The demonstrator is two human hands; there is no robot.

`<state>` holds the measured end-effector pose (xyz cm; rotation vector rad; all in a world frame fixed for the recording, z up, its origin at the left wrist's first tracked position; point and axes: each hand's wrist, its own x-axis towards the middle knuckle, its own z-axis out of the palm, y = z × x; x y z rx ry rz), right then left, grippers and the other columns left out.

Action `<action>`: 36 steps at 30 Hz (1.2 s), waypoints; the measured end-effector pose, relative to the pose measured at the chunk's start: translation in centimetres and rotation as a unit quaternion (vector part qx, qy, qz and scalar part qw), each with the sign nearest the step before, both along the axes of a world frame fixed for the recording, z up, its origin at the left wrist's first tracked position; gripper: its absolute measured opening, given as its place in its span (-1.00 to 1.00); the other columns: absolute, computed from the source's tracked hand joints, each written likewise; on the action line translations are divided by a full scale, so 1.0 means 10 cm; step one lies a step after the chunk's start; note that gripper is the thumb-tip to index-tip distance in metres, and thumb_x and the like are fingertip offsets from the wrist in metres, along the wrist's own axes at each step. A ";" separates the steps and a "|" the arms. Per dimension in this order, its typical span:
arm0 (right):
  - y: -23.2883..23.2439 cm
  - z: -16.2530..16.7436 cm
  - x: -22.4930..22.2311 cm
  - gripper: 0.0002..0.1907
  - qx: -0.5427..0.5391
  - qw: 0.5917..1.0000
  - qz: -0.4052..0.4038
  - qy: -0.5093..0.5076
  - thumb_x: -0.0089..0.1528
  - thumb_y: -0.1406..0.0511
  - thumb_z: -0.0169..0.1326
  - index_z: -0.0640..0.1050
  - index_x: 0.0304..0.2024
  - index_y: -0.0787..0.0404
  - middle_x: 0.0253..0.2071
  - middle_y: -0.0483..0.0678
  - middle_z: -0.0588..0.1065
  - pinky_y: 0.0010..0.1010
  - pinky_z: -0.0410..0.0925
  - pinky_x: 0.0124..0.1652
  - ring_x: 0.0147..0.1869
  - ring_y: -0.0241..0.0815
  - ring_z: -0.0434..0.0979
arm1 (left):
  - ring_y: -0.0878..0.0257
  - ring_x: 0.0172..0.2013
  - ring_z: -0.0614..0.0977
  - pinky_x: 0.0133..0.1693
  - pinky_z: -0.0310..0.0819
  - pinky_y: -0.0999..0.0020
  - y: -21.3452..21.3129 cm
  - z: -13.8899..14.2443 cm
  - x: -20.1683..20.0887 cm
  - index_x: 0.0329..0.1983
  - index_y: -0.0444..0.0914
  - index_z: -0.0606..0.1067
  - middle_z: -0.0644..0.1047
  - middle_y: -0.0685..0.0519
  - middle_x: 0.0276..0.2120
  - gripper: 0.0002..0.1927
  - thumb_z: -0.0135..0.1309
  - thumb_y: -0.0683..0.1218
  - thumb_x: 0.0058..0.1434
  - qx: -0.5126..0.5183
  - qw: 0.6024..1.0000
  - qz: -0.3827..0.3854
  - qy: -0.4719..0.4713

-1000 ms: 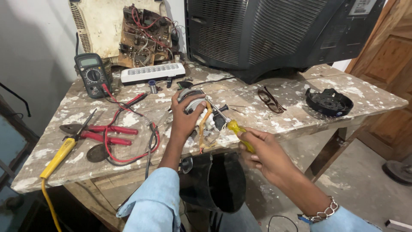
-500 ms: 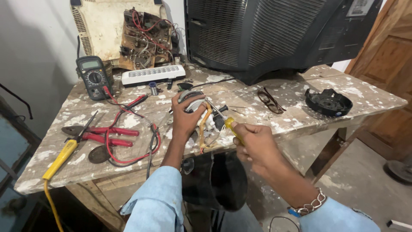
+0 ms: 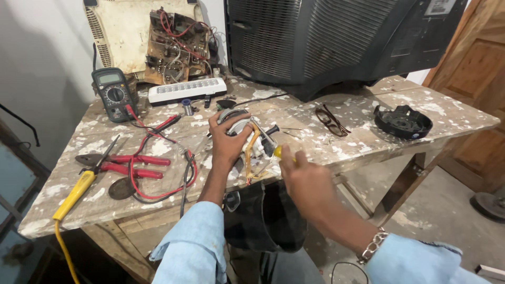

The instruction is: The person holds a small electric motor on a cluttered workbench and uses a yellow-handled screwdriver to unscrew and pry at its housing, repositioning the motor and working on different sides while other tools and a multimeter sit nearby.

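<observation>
From the head camera, the left hand [image 3: 227, 143] lies curled over a small round grey and white motor part [image 3: 238, 125] with orange wires, near the front edge of the paint-spotted wooden table [image 3: 363, 138]. The right hand [image 3: 305, 178] is closed around a yellow-handled screwdriver [image 3: 277, 152], just beside that part. Red-handled pliers [image 3: 131, 164] lie to the left. A dark multimeter [image 3: 111, 93] stands behind, near a long white box [image 3: 187, 90]. A white label [image 3: 438, 6] sits on the big dark television back, top right.
</observation>
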<state>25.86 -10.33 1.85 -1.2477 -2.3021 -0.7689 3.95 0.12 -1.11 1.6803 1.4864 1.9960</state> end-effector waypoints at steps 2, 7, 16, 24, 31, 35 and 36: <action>-0.03 -0.02 0.05 -0.36 0.105 0.987 0.035 -0.116 0.16 0.37 0.11 0.41 0.31 0.45 -0.27 0.04 0.51 -0.35 0.51 -0.37 -0.34 -0.10 0.58 | -0.04 0.27 0.39 0.33 0.24 0.17 0.00 0.01 0.00 -0.10 0.06 0.71 0.29 -0.10 0.20 -0.67 0.34 0.00 0.01 -0.013 1.000 -0.005 -0.015; 0.01 0.12 0.17 -0.40 0.129 0.981 0.064 -0.131 0.15 0.36 0.08 0.44 0.27 0.39 -0.35 -0.01 0.47 -0.38 0.49 -0.32 -0.28 -0.14 0.53 | -0.10 0.28 0.34 0.31 0.23 0.11 0.01 0.00 0.00 -0.11 0.05 0.72 0.26 -0.12 0.23 -0.70 0.35 0.01 0.05 -0.017 1.000 0.006 -0.002; 0.21 0.36 0.20 -0.61 -0.141 0.940 0.049 0.306 0.27 0.19 0.15 0.60 0.08 0.26 -0.37 0.12 0.64 -0.30 0.45 -0.33 -0.39 -0.05 0.63 | -0.07 0.25 0.40 0.31 0.25 0.12 0.02 -0.04 0.03 -0.14 0.04 0.72 0.34 -0.10 0.20 -0.70 0.33 -0.03 0.01 0.011 1.000 0.025 0.000; 0.36 0.38 0.23 -0.64 -0.239 0.880 0.072 0.404 0.08 0.26 0.35 0.69 -0.06 0.17 -0.28 -0.03 0.69 -0.42 0.48 -0.35 -0.39 -0.21 0.69 | -0.11 0.29 0.32 0.30 0.20 0.08 0.01 -0.06 0.04 -0.12 0.04 0.71 0.27 -0.13 0.25 -0.72 0.33 -0.04 0.06 0.015 1.000 -0.001 -0.010; -0.04 0.39 0.09 -0.46 0.200 0.965 0.065 -0.157 -0.01 0.39 0.23 0.58 0.07 0.28 0.00 0.06 0.50 -0.41 0.48 -0.37 -0.20 -0.09 0.55 | -0.11 0.31 0.32 0.34 0.19 0.08 -0.03 -0.02 0.06 -0.13 0.06 0.71 0.28 -0.11 0.27 -0.71 0.34 -0.03 0.03 0.023 0.999 0.028 0.012; -0.13 0.38 0.02 -0.46 0.207 0.960 0.080 -0.170 0.01 0.42 0.18 0.55 0.09 0.37 0.05 0.14 0.47 -0.40 0.50 -0.29 -0.20 -0.07 0.51 | -0.22 0.32 0.23 0.29 0.17 0.03 -0.17 0.07 0.08 -0.13 0.01 0.72 0.24 -0.18 0.32 -0.73 0.35 -0.04 0.07 0.034 0.997 0.047 0.046; -0.14 0.38 0.02 -0.44 0.179 0.965 0.082 -0.173 0.00 0.44 0.18 0.55 0.10 0.39 0.02 0.14 0.47 -0.41 0.50 -0.30 -0.21 -0.07 0.51 | -0.25 0.32 0.21 0.28 0.16 0.01 -0.21 0.11 0.08 -0.13 -0.01 0.72 0.24 -0.21 0.33 -0.74 0.35 -0.05 0.08 0.034 0.997 0.049 0.055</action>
